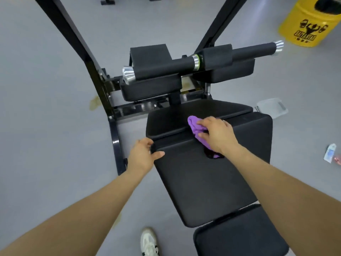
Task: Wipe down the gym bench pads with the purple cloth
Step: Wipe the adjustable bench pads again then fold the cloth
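Now right hand [216,134] grips purple cloth [195,126] on bench pad [193,182].

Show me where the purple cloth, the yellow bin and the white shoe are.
purple cloth [194,123]: head view, bunched top end beyond the fingers.
yellow bin [302,24]: head view, printed side wall.
white shoe [148,241]: head view, laced upper.

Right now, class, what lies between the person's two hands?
Head view: only bare black bench pad separates left hand from right hand, which grips the purple cloth.

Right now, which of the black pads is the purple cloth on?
The purple cloth lies across the seam between the long middle pad and the wider pad beyond it, pressed by the right hand.
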Motion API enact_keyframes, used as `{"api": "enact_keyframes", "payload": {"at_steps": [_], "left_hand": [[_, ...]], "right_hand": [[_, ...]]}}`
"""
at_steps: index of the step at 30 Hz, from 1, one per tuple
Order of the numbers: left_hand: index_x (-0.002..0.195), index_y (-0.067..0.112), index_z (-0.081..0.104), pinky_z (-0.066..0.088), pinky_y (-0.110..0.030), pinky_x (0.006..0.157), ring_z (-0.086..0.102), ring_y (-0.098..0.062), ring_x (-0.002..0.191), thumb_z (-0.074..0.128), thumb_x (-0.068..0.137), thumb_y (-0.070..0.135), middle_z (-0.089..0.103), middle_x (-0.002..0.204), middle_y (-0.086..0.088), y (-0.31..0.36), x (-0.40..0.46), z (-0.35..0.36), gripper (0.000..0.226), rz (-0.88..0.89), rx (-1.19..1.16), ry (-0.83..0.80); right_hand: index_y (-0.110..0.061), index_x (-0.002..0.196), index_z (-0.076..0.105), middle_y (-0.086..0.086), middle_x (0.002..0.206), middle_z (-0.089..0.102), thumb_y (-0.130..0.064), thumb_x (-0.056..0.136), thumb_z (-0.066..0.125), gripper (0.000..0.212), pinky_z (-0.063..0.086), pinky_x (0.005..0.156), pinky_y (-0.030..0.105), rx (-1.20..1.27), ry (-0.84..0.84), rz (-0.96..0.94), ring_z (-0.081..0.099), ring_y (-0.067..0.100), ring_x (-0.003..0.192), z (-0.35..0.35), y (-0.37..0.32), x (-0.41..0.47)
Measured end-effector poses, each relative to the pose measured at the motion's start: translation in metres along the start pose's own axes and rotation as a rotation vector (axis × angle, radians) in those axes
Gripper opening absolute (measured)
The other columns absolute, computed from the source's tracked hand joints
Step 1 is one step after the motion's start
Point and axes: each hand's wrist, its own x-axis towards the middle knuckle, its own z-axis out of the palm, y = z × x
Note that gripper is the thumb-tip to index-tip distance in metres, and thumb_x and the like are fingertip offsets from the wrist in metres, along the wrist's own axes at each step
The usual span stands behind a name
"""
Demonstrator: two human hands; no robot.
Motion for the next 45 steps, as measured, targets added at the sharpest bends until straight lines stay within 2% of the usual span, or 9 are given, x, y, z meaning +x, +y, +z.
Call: {"api": "enact_keyframes", "payload": {"at_steps": [3,10,15,22,26,31,36,42,45], "left_hand": [[0.111,0.002,0.061,0.041,-0.022,0.082,0.06,-0.022,0.1,0.08,0.07,0.012,0.065,0.11,-0.01,0.001,0.005,-0.001,0.046,-0.032,-0.086,0.003],[0.102,0.004,0.067,0.05,-0.032,0.085,0.064,-0.024,0.092,0.083,0.065,0.013,0.068,0.098,-0.008,0.003,0.012,-0.001,0.041,-0.035,-0.035,0.015],[0.066,0.008,0.064,0.037,-0.005,0.047,0.051,-0.013,0.058,0.075,0.071,0.003,0.056,0.055,0.002,0.0,0.011,-0.003,0.012,-0.098,-0.027,0.027],[0.101,0.001,0.07,0.051,-0.033,0.082,0.066,-0.028,0.089,0.081,0.07,0.02,0.07,0.093,-0.014,0.004,0.007,0.001,0.039,-0.165,-0.096,0.017],[0.089,-0.011,0.063,0.049,-0.042,0.079,0.055,-0.027,0.087,0.077,0.074,0.018,0.06,0.088,-0.025,0.011,0.005,-0.002,0.035,-0.162,-0.035,0.01],[0.078,-0.006,0.062,0.025,-0.018,0.045,0.038,-0.018,0.049,0.075,0.077,0.02,0.035,0.05,0.003,0.019,0.002,-0.001,0.029,-0.182,0.062,-0.002],[0.085,-0.007,0.066,0.044,-0.034,0.065,0.051,-0.028,0.059,0.076,0.076,0.021,0.051,0.061,-0.017,0.023,0.007,-0.002,0.031,-0.199,0.1,-0.027],[0.075,0.001,0.057,0.038,-0.028,0.065,0.06,-0.031,0.088,0.076,0.075,0.02,0.061,0.086,-0.023,0.02,0.008,-0.001,0.027,-0.213,0.079,-0.023],[0.078,-0.001,0.061,0.038,-0.028,0.06,0.058,-0.028,0.069,0.076,0.075,0.022,0.051,0.06,-0.01,0.022,0.009,-0.001,0.028,-0.227,0.126,-0.035]], "right_hand": [[-0.022,0.128,0.053,-0.001,0.134,0.051,-0.031,0.095,0.048,0.035,0.022,0.113,0.039,-0.032,-0.042,-0.015,0.042,0.021,0.125,0.015,0.014,0.006],[-0.014,0.102,0.065,0.006,0.107,0.064,-0.024,0.091,0.051,0.021,0.045,0.084,0.035,0.025,-0.006,-0.057,0.054,0.028,0.101,0.027,-0.036,0.008],[-0.021,0.09,0.067,-0.005,0.102,0.062,-0.011,0.077,0.054,0.021,0.045,0.076,0.028,0.123,-0.209,-0.201,0.056,0.023,0.096,0.049,-0.119,0.012],[-0.022,0.107,0.065,-0.01,0.117,0.061,-0.019,0.091,0.052,0.021,0.042,0.091,0.03,0.005,-0.164,-0.177,0.051,0.018,0.112,0.003,-0.008,0.009],[-0.02,0.113,0.065,-0.002,0.121,0.059,-0.014,0.09,0.05,0.028,0.041,0.091,0.032,-0.074,-0.137,-0.099,0.049,0.022,0.112,0.002,-0.009,0.007],[-0.018,0.115,0.063,0.003,0.12,0.059,-0.008,0.086,0.05,0.033,0.042,0.092,0.032,-0.041,-0.238,-0.299,0.052,0.024,0.11,0.029,-0.085,0.002],[-0.028,0.115,0.063,-0.011,0.126,0.057,-0.01,0.088,0.048,0.036,0.04,0.095,0.027,0.039,-0.218,-0.224,0.047,0.016,0.119,-0.002,-0.011,0.002],[-0.016,0.11,0.067,0.003,0.114,0.062,-0.012,0.087,0.052,0.028,0.034,0.089,0.032,-0.091,-0.085,-0.095,0.048,0.026,0.107,0.004,-0.009,0.002],[-0.015,0.109,0.065,0.003,0.111,0.06,-0.006,0.083,0.052,0.031,0.031,0.091,0.029,-0.054,-0.173,-0.267,0.049,0.026,0.108,0.026,-0.055,0.0]]}}
